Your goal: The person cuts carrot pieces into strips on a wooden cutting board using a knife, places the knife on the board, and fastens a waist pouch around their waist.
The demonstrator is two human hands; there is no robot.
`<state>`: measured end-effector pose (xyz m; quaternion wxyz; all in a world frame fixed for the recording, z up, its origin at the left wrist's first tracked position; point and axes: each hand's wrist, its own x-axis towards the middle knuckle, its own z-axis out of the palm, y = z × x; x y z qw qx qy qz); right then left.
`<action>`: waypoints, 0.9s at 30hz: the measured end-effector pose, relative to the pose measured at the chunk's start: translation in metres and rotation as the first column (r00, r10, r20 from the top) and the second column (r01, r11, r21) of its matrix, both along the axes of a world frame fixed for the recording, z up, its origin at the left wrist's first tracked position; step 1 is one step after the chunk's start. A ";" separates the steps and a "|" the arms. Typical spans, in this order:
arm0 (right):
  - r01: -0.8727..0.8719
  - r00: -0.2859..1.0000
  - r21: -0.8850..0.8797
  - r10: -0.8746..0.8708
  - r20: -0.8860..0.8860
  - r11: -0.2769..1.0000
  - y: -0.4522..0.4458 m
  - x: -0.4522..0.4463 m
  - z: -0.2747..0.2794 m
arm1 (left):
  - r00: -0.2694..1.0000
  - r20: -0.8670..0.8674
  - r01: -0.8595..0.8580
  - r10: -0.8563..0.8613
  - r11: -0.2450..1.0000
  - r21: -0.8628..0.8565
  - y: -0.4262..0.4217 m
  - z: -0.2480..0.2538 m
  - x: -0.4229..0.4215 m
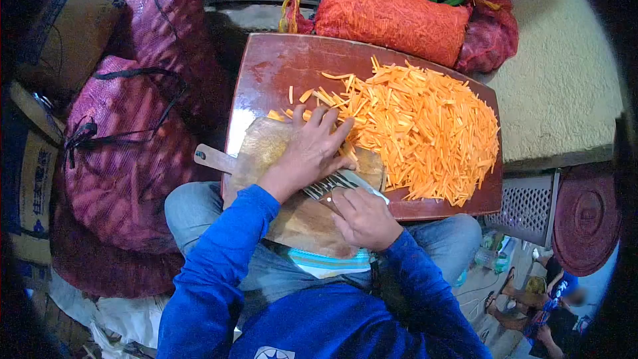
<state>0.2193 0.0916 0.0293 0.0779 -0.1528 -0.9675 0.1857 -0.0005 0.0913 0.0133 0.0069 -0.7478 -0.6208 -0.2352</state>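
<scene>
Strips (432,133) were best cut with the knife (332,185) clasped in the right hand (367,219), the spread left hand (311,149) kept off its edge.

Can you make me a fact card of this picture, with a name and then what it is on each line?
Left hand: on the cutting board, orange strips beside it
Right hand: holding a knife
Biggest pile: orange strips, on the right side of the picture
Table: reddish brown, shiny
Beyond the table: a full orange net sack
Left side: bulging purple sacks
Sleeves: blue
</scene>
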 end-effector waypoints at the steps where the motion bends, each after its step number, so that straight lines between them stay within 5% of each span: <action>1: 0.001 1.000 0.001 -0.001 0.002 1.000 0.000 0.000 -0.001 | 0.999 -0.005 -0.043 0.043 0.999 -0.014 0.001 0.000 0.000; 10: -0.039 0.999 -0.030 0.038 -0.015 0.999 0.000 -0.002 0.006 | 0.977 0.058 -0.214 0.207 0.959 0.185 0.002 0.017 -0.029; 16: 0.211 0.977 -0.277 -0.210 0.033 0.937 0.019 0.011 0.029 | 0.925 0.031 -0.370 0.379 0.879 0.302 -0.003 0.017 -0.074; 19: 0.240 0.937 -0.278 -0.297 -0.186 0.930 0.044 0.025 0.020 | 0.923 0.028 -0.371 0.383 0.873 0.316 -0.004 0.011 -0.081; 21: 0.369 0.865 -0.441 -0.476 -0.161 0.818 0.060 0.029 0.027 | 0.926 0.025 -0.367 0.377 0.882 0.297 -0.005 0.012 -0.081; 27: 0.418 0.795 -0.582 -0.591 -0.137 0.698 0.064 0.027 0.047 | 0.901 -0.110 -0.404 0.420 0.903 0.145 -0.010 0.012 -0.090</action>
